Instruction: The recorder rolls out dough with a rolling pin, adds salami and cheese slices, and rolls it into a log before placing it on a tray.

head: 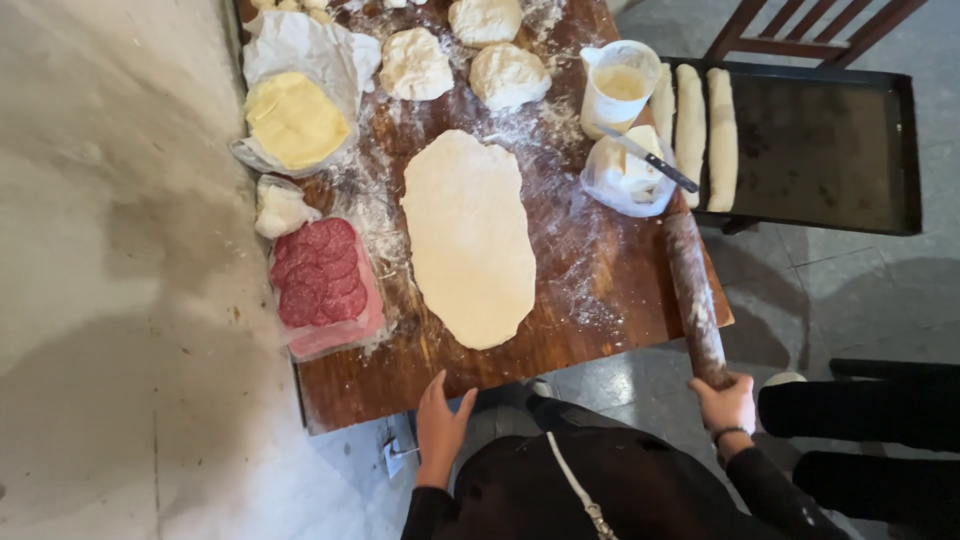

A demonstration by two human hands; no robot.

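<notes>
Right hand (727, 403) grips rolling pin (694, 296), pointing 12 o'clock; dough sheet (468, 237) at 11, nearer released left hand (440, 425).

Right hand (727, 403) grips rolling pin (695, 297); left hand (440, 424) near rolled dough (468, 235)

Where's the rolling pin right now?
The rolling pin lies along the table's right edge, its near end gripped by the right hand, just below the bag of cheese.

Floured wooden table (620, 300), matt dough (468, 238)
</notes>
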